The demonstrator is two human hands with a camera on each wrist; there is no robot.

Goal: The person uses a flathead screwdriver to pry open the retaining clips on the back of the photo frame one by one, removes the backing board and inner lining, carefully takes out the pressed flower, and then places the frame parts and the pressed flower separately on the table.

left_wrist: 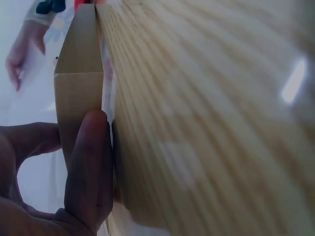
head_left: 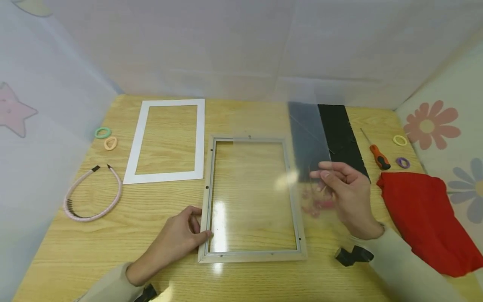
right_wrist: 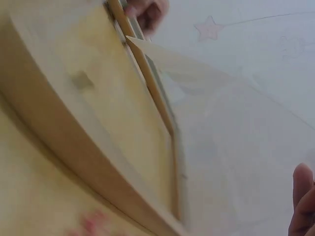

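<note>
A light wooden picture frame (head_left: 302,226) lies on the table with its inner ledge facing up. My left hand (head_left: 177,235) grips the frame's lower left side, thumb on top; in the left wrist view its fingers (left_wrist: 91,167) hold the frame's edge. My right hand (head_left: 345,195) pinches a clear sheet (head_left: 307,134) by its right edge. The sheet hangs tilted above the frame's right part, and light glares off it. In the right wrist view the sheet (right_wrist: 221,132) slants over the frame, with one corner near its far side.
On the left lie a white mat (head_left: 200,138), a pink headband (head_left: 117,193) and green and orange hair ties (head_left: 102,133). A black board (head_left: 341,130), partly behind the sheet, a screwdriver (head_left: 377,155), a purple hair tie (head_left: 403,162) and red cloth (head_left: 426,222) lie right. Pink items (head_left: 317,205) show through the sheet.
</note>
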